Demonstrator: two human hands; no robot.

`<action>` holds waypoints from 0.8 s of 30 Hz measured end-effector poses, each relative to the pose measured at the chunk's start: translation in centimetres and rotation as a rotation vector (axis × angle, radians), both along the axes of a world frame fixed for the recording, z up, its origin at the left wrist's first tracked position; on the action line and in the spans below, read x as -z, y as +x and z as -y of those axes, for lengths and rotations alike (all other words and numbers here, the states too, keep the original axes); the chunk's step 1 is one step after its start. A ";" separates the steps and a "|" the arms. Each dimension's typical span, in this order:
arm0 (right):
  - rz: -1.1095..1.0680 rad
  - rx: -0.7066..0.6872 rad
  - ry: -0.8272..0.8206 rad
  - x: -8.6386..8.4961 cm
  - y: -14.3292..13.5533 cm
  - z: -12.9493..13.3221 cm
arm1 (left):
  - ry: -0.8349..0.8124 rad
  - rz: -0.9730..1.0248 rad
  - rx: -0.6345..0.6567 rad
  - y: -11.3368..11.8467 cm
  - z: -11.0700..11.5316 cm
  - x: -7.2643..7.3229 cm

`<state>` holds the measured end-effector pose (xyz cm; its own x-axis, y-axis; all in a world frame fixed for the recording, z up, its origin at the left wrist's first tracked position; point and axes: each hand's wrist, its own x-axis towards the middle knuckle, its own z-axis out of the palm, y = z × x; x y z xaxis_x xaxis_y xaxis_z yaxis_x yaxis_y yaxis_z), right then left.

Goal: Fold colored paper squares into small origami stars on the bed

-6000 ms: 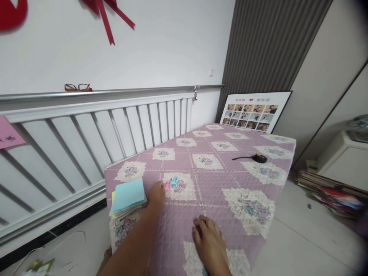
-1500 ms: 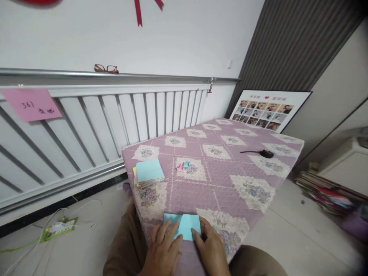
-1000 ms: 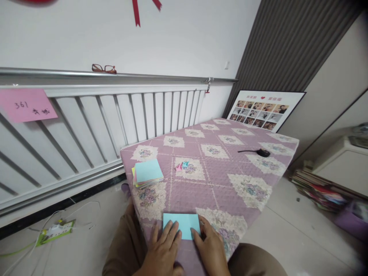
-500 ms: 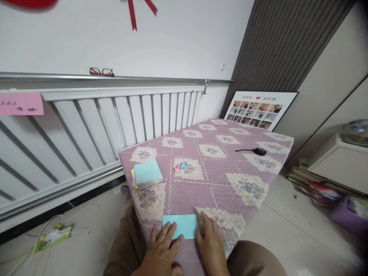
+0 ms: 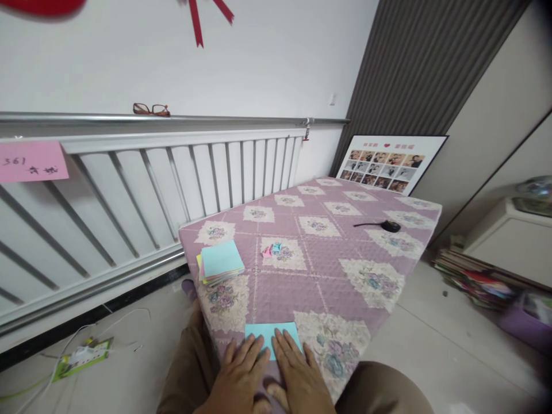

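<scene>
A light blue paper rectangle [image 5: 268, 330] lies near the front edge of the table, on its floral purple cloth [image 5: 284, 293]. My left hand [image 5: 241, 374] rests flat on the paper's left part, fingers stretched out. Beside it, my right hand [image 5: 298, 368] presses flat on the right part, its fingers also extended. Both hands hide the paper's lower edge. A stack of coloured square paper [image 5: 222, 260] with blue on top sits at the table's left. Small pink and blue folded pieces [image 5: 272, 249] lie to the right of the stack.
A black object with a thin strap [image 5: 390, 226] lies on the table's right side. Behind stands a framed photo board [image 5: 383, 164]. A white radiator [image 5: 215, 172] runs along the left, with glasses [image 5: 151, 109] on the pipe above. A power strip [image 5: 84, 359] is on the floor.
My right hand has moved left from the paper's right edge onto the paper, its fingers now lying flat beside my left hand. My left hand has barely moved.
</scene>
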<state>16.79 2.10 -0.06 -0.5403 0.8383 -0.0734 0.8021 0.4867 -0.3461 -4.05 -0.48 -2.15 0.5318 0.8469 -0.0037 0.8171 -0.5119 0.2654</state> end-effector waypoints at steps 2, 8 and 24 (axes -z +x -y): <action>-0.001 0.035 0.068 0.5 1.1 0.0 | -0.008 -0.001 -0.021 -0.5 0.0 -0.5; -0.019 0.196 0.231 1.6 3.1 -0.2 | -0.042 0.014 -0.141 -1.4 -0.5 -2.7; -0.277 0.237 0.422 -1.1 -3.3 0.4 | 0.201 0.172 -0.270 -0.4 -1.4 -2.6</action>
<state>13.46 1.66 1.05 -0.2844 0.8654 0.4125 0.8134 0.4456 -0.3740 -4.46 0.96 0.48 0.2676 0.9314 0.2467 0.8819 -0.3399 0.3267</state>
